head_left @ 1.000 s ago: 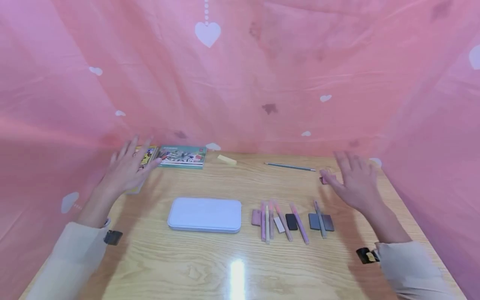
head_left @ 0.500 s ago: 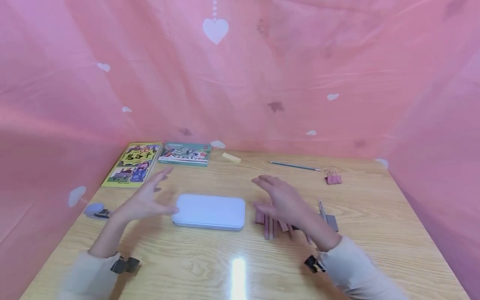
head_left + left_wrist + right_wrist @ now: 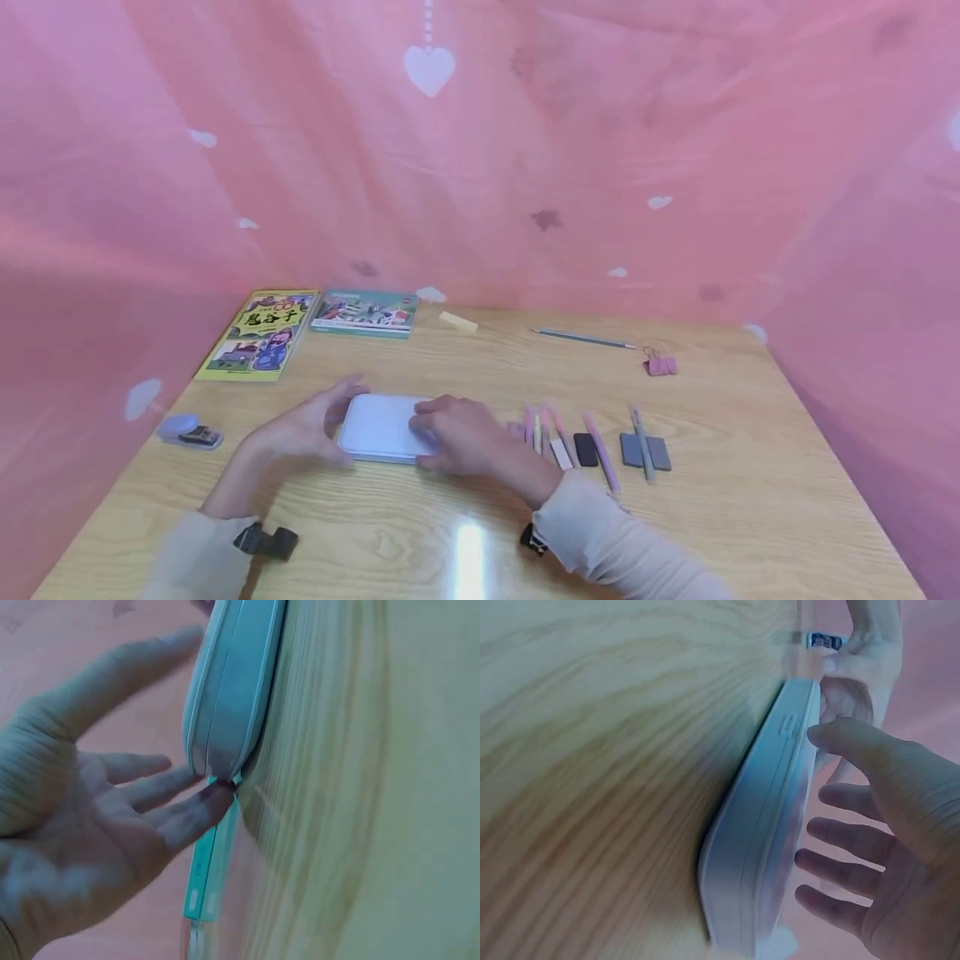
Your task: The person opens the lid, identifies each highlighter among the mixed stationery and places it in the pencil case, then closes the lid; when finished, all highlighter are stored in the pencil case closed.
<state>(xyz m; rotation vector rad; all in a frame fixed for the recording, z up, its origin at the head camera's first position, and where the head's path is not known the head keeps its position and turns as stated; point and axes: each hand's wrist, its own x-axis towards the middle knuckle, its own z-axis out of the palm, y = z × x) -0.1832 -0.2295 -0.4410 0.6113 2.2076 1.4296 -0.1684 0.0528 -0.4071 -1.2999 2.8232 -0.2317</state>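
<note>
Clock taken from the white case, head view, 12 = away from person. Pink cloth point(image 3: 480, 158) w/ hearts backs it all, 10 thru 2. Wood-grain table point(image 3: 750, 492) under everything. Yellow book point(image 3: 258, 337) flat at 10.

White case point(image 3: 381, 423) shut, flat on table, btwn the two hands; its R end is hidden under the R hand.

L hand point(image 3: 298, 432) at 9: fingers point(image 3: 187, 821) spread, bracketing case's L end, fingertips by the 10 o'clock corner, thumb by the 8 o'clock one. Thumb stands apart in L wrist view; can't tell if the lower fingertips actually touch.

R hand point(image 3: 471, 437) at 3: fingers point(image 3: 847, 836) spread, slightly bent, over the lid w/ a gap in R wrist view; thumb tip at the lid's 5 o'clock edge nr the clasp point(image 3: 787, 726), contact unclear. Neither hand pinching anything.

Teal book point(image 3: 363, 315) approx 12. Stapler-like item point(image 3: 195, 434) at 9, past L hand. Pencil point(image 3: 585, 338) at 2. Pens point(image 3: 602, 454) at 3, past R hand, w/ grey-blue blocks point(image 3: 659, 454) further out. Pink clip point(image 3: 662, 366) btwn 2 & 3. Pale yellow strip point(image 3: 458, 322) at 1. Black block point(image 3: 587, 450) & white eraser point(image 3: 561, 456) among the pens.
</note>
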